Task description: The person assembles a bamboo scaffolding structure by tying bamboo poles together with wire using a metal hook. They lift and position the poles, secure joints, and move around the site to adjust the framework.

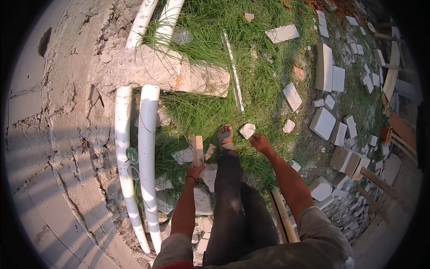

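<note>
My left hand (pixel 196 171) is closed around the lower end of a short tan piece of wood (pixel 198 150), which points away from me. On the other side of my outstretched foot, my right hand (pixel 260 142) has its fingers curled at the lower right edge of a broken chunk of white block (pixel 247 130). The chunk appears gripped at that edge, over the grass. A smaller tan fragment (pixel 209 151) lies beside the wood. Pale block pieces (pixel 182 155) rest on the ground around my left hand.
Two white pipes (pixel 149 121) run along the cracked concrete (pixel 67 116) on the left. A rough concrete beam (pixel 170 69) juts into the grass, near a thin white strip (pixel 234 71). White blocks (pixel 322 122) are scattered at right. Planks (pixel 283 215) lie beside my legs.
</note>
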Motion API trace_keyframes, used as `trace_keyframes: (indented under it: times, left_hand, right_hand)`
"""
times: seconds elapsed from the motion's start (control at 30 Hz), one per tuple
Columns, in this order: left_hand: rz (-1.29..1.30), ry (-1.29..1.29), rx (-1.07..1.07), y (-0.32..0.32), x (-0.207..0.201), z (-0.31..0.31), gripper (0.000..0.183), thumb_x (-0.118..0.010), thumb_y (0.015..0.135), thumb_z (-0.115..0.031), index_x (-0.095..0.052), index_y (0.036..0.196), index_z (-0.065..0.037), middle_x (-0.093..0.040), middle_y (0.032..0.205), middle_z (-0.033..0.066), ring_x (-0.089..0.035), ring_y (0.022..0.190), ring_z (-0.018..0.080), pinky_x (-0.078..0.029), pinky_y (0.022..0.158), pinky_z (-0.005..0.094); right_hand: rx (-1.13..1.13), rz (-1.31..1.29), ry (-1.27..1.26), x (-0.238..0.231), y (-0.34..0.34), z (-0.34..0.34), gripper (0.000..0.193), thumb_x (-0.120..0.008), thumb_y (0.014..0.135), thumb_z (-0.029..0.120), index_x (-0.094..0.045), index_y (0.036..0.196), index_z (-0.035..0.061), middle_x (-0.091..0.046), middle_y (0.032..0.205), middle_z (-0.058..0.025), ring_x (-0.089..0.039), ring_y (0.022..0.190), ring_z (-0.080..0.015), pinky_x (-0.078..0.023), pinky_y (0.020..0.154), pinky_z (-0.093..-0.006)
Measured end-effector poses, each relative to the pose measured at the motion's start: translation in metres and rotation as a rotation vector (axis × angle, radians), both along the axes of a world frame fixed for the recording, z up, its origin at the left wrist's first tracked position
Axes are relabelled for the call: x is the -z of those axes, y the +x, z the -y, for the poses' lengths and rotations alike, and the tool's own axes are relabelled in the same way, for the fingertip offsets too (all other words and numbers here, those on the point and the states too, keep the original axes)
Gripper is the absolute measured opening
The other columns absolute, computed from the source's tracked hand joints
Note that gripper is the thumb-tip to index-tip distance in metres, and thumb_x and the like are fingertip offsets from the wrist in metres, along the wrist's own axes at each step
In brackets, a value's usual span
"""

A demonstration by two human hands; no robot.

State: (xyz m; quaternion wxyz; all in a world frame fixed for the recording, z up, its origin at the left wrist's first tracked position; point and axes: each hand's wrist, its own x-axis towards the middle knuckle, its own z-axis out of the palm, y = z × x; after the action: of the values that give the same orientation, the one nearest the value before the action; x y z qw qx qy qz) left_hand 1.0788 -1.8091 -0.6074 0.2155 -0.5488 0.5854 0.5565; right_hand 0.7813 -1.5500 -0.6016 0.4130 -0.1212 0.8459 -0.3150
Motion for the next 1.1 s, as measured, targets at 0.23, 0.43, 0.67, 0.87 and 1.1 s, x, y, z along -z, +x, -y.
trace_keyframes:
  times: [0.23, 0.43, 0.67, 0.87, 1.1]
  left_hand:
    - [0.001, -0.429, 0.19, -0.058, 0.145, 0.034, 0.065, -0.082, 0.059, -0.039, -0.061, 0.104, 0.002, -0.061, 0.1, 0.0186, -0.06, 0.089, 0.0316, -0.048, 0.078, 0.0432]
    - [-0.088, -0.409, 0.026, -0.053, 0.197, 0.038, 0.065, -0.082, 0.06, -0.041, -0.061, 0.109, -0.004, -0.061, 0.103, 0.0197, -0.058, 0.094, 0.0356, -0.042, 0.087, 0.0497]
    - [-0.103, -0.406, 0.167, -0.047, 0.221, 0.025, 0.071, -0.081, 0.067, -0.04, -0.053, 0.116, 0.002, -0.057, 0.108, 0.0186, -0.056, 0.094, 0.0303, -0.045, 0.08, 0.0458]
    - [0.087, -0.31, 0.047, -0.065, 0.208, 0.02, 0.078, -0.08, 0.064, -0.045, -0.053, 0.119, 0.003, -0.051, 0.12, 0.0225, -0.055, 0.104, 0.0323, -0.045, 0.089, 0.0452]
    - [0.683, -0.756, 0.613, -0.097, 0.087, -0.013, 0.071, -0.08, 0.055, -0.05, -0.059, 0.111, -0.011, -0.036, 0.137, 0.0192, -0.04, 0.117, 0.0412, -0.033, 0.095, 0.051]
  right_hand:
    - [0.058, -0.277, -0.086, 0.183, -0.092, 0.074, 0.025, -0.065, 0.079, 0.012, -0.056, 0.098, -0.0009, -0.061, 0.081, -0.0247, -0.061, 0.076, -0.0436, -0.048, 0.065, -0.0464]
    - [0.057, -0.436, 0.071, 0.239, -0.09, 0.097, 0.043, -0.066, 0.079, 0.02, -0.049, 0.11, -0.004, -0.06, 0.093, -0.0243, -0.058, 0.087, -0.042, -0.047, 0.076, -0.048]
    - [0.119, -0.082, 0.344, 0.23, -0.105, 0.113, 0.063, -0.072, 0.073, 0.029, -0.044, 0.119, -0.0032, -0.054, 0.112, -0.0294, -0.052, 0.105, -0.0444, -0.044, 0.087, -0.0479]
    - [0.064, -0.151, 0.33, 0.225, -0.105, 0.118, 0.068, -0.073, 0.073, 0.031, -0.04, 0.123, 0.0001, -0.053, 0.117, -0.0297, -0.055, 0.104, -0.0459, -0.045, 0.088, -0.0476]
    - [0.19, -0.3, 0.47, 0.237, -0.084, 0.137, 0.058, -0.077, 0.07, 0.031, -0.043, 0.108, 0.0036, -0.052, 0.113, -0.0271, -0.06, 0.091, -0.0448, -0.05, 0.077, -0.05]
